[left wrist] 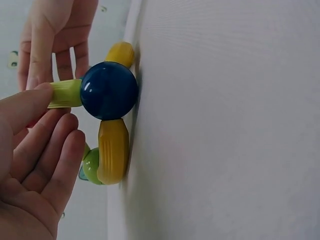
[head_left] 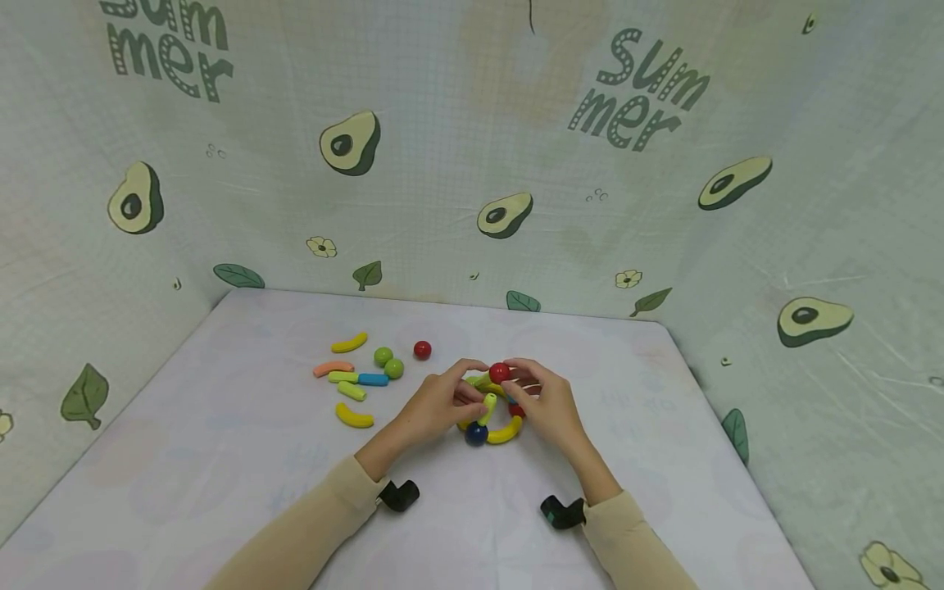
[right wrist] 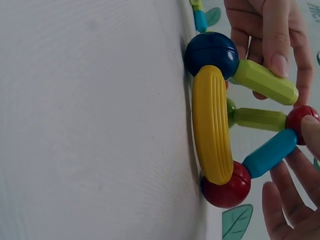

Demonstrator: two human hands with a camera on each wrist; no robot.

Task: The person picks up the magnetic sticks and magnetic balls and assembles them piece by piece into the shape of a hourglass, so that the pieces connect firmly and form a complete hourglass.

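A frame of ball-and-stick toy pieces stands on the table between the hands. At its base are a dark blue ball (head_left: 476, 433), a curved yellow stick (head_left: 505, 432), a red base ball (right wrist: 227, 186) and a green ball (left wrist: 92, 165). My left hand (head_left: 435, 403) pinches a light green stick (right wrist: 265, 81) that rises from the dark blue ball. With thumb and fingers, my right hand (head_left: 549, 406) holds the red top ball (head_left: 499, 373). A blue stick (right wrist: 271, 152) and another green stick (right wrist: 260, 119) meet at that top ball. The pinched stick's upper end is apart from it.
Loose pieces lie to the left: curved yellow sticks (head_left: 355, 416), an orange stick (head_left: 333, 369), a blue stick (head_left: 373, 380) touching a green one, and two green balls (head_left: 394, 368). A loose red ball (head_left: 422, 351) sits farther back. Printed cloth walls (head_left: 428, 205) surround the table.
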